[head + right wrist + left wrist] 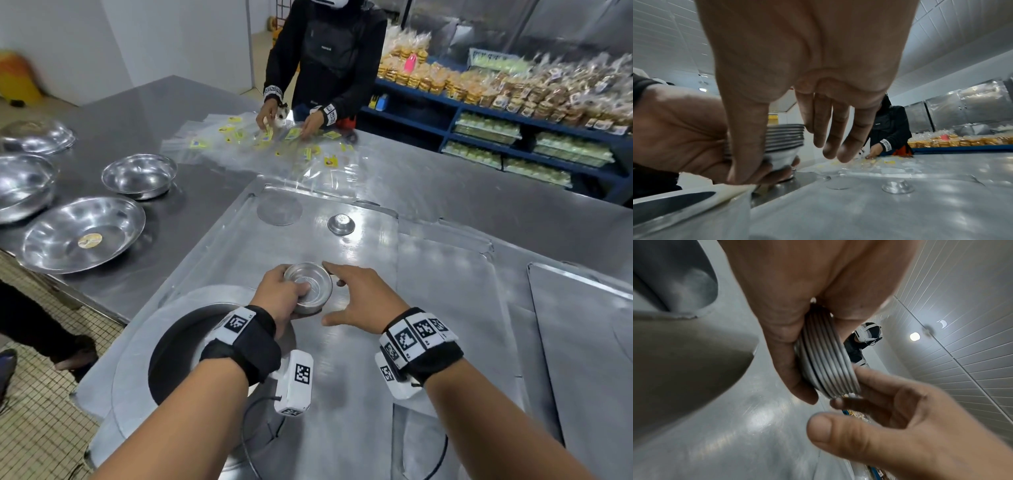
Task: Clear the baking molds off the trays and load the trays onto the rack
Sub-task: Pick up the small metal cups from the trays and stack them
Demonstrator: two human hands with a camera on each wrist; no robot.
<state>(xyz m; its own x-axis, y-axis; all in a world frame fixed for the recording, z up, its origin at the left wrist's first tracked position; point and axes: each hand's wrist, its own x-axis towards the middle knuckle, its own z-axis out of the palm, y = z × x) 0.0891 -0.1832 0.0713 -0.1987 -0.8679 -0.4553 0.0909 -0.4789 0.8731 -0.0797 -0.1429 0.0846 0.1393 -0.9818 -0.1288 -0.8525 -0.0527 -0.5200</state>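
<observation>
My left hand (279,298): fingers curled round a nested stack of molds (309,287), held above the tray (359,342) | my right hand (363,298): fingers spread and relaxed just beside the stack, gripping nothing | single mold (341,224): upside down on the tray, beyond the stack; flat disc (279,209) near it

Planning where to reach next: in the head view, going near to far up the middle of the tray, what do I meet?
Stack of nested round metal baking molds gripped by the left hand → single upturned small metal mold → clear plastic bags with yellow labels → person in black jacket.
</observation>
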